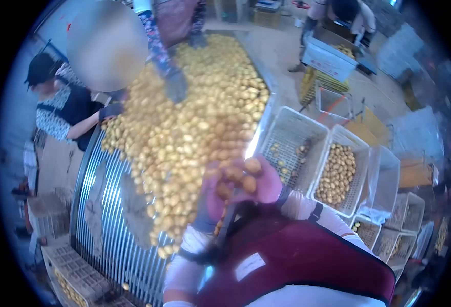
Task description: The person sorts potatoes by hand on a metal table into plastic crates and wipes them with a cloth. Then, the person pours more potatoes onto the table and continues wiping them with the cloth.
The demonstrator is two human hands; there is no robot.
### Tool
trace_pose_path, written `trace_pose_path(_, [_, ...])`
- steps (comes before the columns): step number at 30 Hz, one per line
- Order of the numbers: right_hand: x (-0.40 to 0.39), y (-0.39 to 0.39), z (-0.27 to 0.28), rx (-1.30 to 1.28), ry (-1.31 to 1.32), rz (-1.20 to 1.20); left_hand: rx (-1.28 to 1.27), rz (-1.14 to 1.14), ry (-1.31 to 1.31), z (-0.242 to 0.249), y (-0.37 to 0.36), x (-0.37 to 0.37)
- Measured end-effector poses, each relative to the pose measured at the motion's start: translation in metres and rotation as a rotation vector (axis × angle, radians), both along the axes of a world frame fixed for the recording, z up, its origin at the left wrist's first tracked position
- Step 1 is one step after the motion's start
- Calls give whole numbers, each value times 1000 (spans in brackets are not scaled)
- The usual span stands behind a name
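Note:
Both my hands wear pink gloves and are cupped close together in front of my dark red apron, at the near edge of the sorting table. Several brown, rounded potatoes (234,174) rest in them. My left hand (212,197) curls round the potatoes from the left, partly blurred. From the right, my right hand (270,183) supports others, with one potato (252,165) on top near its fingers. Just beyond my hands lies a large heap of yellowish potatoes (184,133), spread over the table and its metal bars (100,204).
At my right stand a white crate (275,115) with a few potatoes and another crate (367,153) holding many more. Co-workers' gloved hands (175,86) reach into the heap from the far side and left. Stacked crates (79,266) stand at lower left.

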State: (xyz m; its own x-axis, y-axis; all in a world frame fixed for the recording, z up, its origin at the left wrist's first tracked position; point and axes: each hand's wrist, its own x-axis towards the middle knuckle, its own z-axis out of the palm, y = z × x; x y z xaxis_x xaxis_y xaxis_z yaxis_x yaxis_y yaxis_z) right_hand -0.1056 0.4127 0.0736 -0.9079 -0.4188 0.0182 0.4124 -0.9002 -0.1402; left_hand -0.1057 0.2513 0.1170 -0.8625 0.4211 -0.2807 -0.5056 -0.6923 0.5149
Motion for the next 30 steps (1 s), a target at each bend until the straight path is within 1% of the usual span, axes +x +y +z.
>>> trace_pose_path(1, [1, 5, -8, -59, -7, -22, -51, -6, 9, -1, 11, 0])
trace_pose_path(3, [1, 13, 2, -180, -19, -62, -155, -13, 37, -5, 28, 1])
trace_pose_path(5, [16, 38, 26, -114, -134, 21, -267, -39, 84, -15, 40, 3])
trace_pose_path(6, [21, 43, 24, -117, -106, 29, -325, -61, 119, -23, 43, 5])
trace_pose_path(8, [33, 58, 10, -113, -54, 39, -443, -148, 225, -57, 47, 5])
trace_pose_path(11, [49, 79, -46, -224, -101, -71, -1072, -273, 1215, -81, 79, 0])
trace_pose_path(12, [57, 91, -61, -380, -74, -102, -1119, -291, 1344, -79, 93, 4])
trace_pose_path(13, [67, 110, -86, 30, -15, -278, -1160, -298, 1475, -77, 107, 7])
trace_pose_path(14, [81, 134, -114, 441, 41, -440, -1072, -321, 1390, -58, 124, 16])
trace_pose_path(15, [87, 148, -101, 418, 30, -477, -990, -344, 1302, -40, 133, 21])
trace_pose_path(16, [92, 161, -85, 396, 19, -513, -973, -328, 1344, -25, 133, 22])
trace_pose_path(17, [98, 174, -68, 375, 10, -550, -934, -337, 1362, -26, 128, 19])
trace_pose_path(19, [138, 222, -73, 665, -217, -744, -875, -346, 1394, -31, 104, 6])
trace_pose_path(20, [153, 246, -84, 712, -308, -795, -888, -321, 1250, -39, 89, 3])
trace_pose_path(22, [202, 292, -131, 691, -502, -834, -951, -218, 949, -69, 41, -1])
trace_pose_path(25, [247, 346, -218, 592, -707, -774, -1247, 87, 840, -92, -47, 6])
trace_pose_path(26, [243, 348, -231, 701, -844, -810, -1381, 200, 811, -105, -76, 12])
trace_pose_path(28, [201, 329, -250, 1092, -998, -851, -1613, 406, 747, -127, -122, 28])
trace_pose_path(29, [172, 314, -263, 1395, -957, -848, -1798, 390, 765, -129, -136, 38])
trace_pose_path(30, [137, 293, -273, 1737, -848, -857, -1984, 364, 776, -131, -148, 49])
